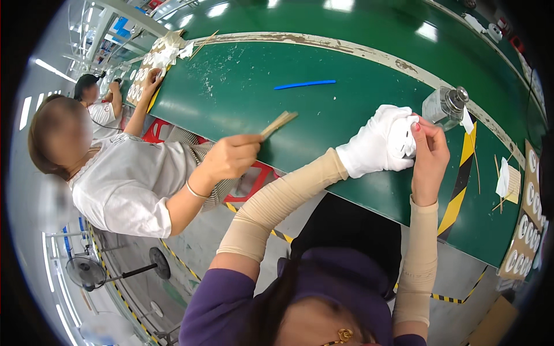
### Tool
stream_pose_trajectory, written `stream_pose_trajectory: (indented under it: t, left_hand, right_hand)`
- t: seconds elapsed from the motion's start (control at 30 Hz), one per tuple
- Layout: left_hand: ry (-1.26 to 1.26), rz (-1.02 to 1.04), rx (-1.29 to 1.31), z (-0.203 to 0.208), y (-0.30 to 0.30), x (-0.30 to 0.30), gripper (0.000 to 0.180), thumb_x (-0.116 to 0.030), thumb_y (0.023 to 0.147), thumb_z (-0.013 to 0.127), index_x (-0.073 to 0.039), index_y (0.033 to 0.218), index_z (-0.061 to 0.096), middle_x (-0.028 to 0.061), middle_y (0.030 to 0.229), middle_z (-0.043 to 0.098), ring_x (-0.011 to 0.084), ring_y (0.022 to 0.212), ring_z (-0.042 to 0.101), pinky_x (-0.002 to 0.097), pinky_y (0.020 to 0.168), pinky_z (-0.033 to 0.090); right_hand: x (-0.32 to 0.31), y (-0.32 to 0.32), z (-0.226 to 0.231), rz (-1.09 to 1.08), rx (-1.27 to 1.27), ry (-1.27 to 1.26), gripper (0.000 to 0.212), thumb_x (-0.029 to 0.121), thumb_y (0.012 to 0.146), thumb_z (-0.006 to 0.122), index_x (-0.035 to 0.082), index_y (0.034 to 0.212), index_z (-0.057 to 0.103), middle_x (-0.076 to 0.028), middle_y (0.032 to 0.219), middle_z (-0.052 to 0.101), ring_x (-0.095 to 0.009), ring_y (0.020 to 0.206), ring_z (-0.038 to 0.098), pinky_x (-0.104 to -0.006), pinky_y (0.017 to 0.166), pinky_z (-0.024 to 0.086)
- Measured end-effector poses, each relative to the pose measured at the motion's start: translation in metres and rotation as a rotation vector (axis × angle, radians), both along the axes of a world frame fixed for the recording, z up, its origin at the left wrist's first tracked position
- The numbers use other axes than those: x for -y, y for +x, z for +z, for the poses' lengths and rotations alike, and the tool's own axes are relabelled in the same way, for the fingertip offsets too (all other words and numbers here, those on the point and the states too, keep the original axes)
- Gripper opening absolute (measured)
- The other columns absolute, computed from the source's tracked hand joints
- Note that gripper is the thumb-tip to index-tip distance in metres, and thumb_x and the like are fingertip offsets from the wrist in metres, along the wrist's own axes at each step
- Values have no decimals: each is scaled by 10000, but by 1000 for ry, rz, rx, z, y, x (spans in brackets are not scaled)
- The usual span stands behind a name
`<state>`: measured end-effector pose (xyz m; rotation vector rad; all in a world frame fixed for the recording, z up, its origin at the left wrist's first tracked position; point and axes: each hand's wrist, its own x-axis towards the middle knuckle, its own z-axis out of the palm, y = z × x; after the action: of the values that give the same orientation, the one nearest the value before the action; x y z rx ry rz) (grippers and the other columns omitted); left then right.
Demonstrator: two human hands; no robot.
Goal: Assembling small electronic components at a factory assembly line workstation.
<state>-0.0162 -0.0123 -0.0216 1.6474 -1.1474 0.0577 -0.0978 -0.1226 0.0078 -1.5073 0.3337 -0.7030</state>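
Observation:
My left hand (375, 141), in a white glove, is wrapped round a small white round part (400, 142) with dark slots in its face. The glove and the part are close in colour, so its outline is hard to make out. My bare right hand (430, 151) meets it from the right, with thumb and fingertips closed at the part's edge. Whether something thin is also pinched there cannot be seen. Just beyond my right hand stands a clear bottle (441, 108) with a metal cap. A white scrap of cloth or paper (467, 121) is beside the bottle.
On the green table (231, 98) lies a blue strip (304, 85). At left, a co-worker's hand (234, 157) holds a bundle of thin sticks (279, 123). Cardboard trays of white round parts (526, 226) stand at right. Loose sticks and a white cloth (503, 177) lie near them.

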Motion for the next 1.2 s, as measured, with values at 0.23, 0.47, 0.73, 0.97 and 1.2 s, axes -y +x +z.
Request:
stream_pose_trajectory:
  t: [0.23,0.47,0.73,0.97,1.2]
  left_hand:
    - [133,151,-83,19,-17,-22,1018,-275,615,872,0,1405,292,200,1373,372,330,1290,399,408,1073,342]
    - [-224,576,-386,1,-43,-87,653,-20,817,701,4,1373,359,136,1185,547,188,1020,571,316,917,467]
    - [-231,705,-96,-29,-57,-78,560,63,838,625,4,1338,378,114,953,613,124,732,547,255,701,469]
    - [-81,734,-56,-26,-63,-74,546,51,859,595,1,1348,357,125,920,618,125,707,541,268,698,471]
    - [-104,724,-59,-28,-59,-72,535,35,856,616,8,1336,382,117,919,617,122,715,546,258,715,471]
  right_hand:
    - [23,-14,-13,-222,0,-19,88,69,930,585,-14,956,597,-33,911,615,-86,815,546,-213,727,417]
    - [39,-149,-33,-596,-49,-267,14,-9,929,524,-10,940,531,-122,932,618,-141,823,568,-265,782,479]
    - [43,-188,-79,-572,8,-671,29,-76,887,534,-52,897,521,-203,879,625,-242,774,601,-340,734,521]
    - [45,-195,-79,-713,-35,-673,100,-89,866,560,-35,935,511,-233,873,620,-262,744,616,-375,679,552]
    - [47,-192,-73,-618,-281,-844,163,-112,846,577,-94,1006,602,-212,1019,629,-260,909,615,-356,828,529]
